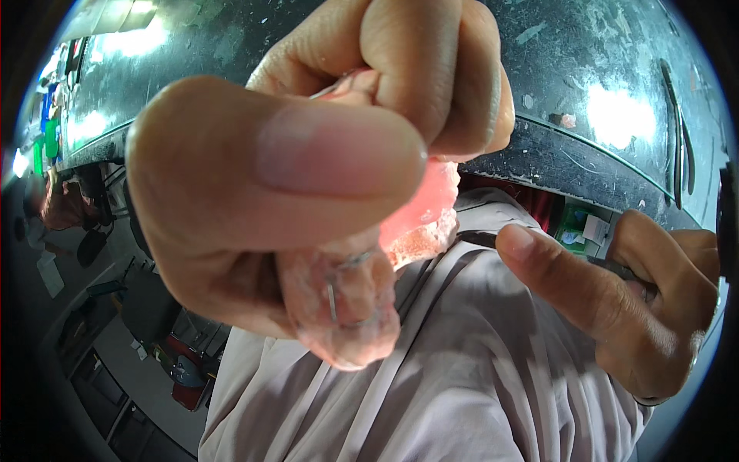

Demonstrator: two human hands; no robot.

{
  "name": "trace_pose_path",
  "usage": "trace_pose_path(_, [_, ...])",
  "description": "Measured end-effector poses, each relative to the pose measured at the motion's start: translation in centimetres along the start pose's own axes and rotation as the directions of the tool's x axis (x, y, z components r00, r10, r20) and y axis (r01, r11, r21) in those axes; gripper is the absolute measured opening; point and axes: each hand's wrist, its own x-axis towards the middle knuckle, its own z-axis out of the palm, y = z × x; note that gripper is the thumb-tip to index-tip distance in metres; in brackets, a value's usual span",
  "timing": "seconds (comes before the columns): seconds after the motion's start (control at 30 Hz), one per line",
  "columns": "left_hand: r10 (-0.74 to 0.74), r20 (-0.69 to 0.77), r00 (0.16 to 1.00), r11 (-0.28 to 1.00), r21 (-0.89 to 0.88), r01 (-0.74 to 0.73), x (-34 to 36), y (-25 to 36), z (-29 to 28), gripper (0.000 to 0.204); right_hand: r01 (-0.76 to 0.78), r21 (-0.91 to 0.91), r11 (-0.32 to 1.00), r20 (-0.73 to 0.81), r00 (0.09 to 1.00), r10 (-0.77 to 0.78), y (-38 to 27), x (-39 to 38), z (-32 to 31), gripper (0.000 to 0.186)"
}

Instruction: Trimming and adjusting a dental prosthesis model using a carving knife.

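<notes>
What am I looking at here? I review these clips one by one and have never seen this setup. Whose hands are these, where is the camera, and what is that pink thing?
There is no machine: a person works with two bare hands, and a wide fisheye camera on their head looks down, so straight edges bend near the rim. The left hand, very close to the lens, grips a pink translucent piece with thin metal wires set in it, thumb across the front. It resembles a dental plate, though I cannot be sure. The right hand holds a slim dark tool, mostly hidden in the fist, thumb pointing toward the pink piece. Behind lies a dark, scuffed worktop with long thin tools at its right. Below is the person's pale garment.
</notes>
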Motion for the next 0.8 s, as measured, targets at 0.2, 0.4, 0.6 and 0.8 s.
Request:
trace_pose_path(0.2, [0.024,0.002,1.000,1.000,0.013,-0.024,-0.2,-0.4,-0.6,0.022,0.022,-0.058,0.998,-0.149,0.988,-0.030,-0.8,0.3,0.9,0.038])
trace_pose_path(0.4, [0.045,0.011,0.999,0.999,0.026,-0.046,0.0,-0.1,-0.7,0.023,-0.143,0.184,0.972,0.138,0.983,0.119,-0.9,1.2,-0.7,0.037])
trace_pose_path(0.6, [0.182,-0.133,0.974,0.983,0.024,-0.180,-1.1,-1.6,-0.3,0.024,-0.280,0.264,0.923,-0.036,0.953,0.300,-2.6,0.4,3.2,0.044])
trace_pose_path(0.8, [0.360,-0.160,0.919,0.926,0.183,-0.331,-1.1,-1.9,-0.2,0.027,-0.358,0.391,0.848,-0.122,0.893,0.433,-4.1,0.3,3.8,0.050])
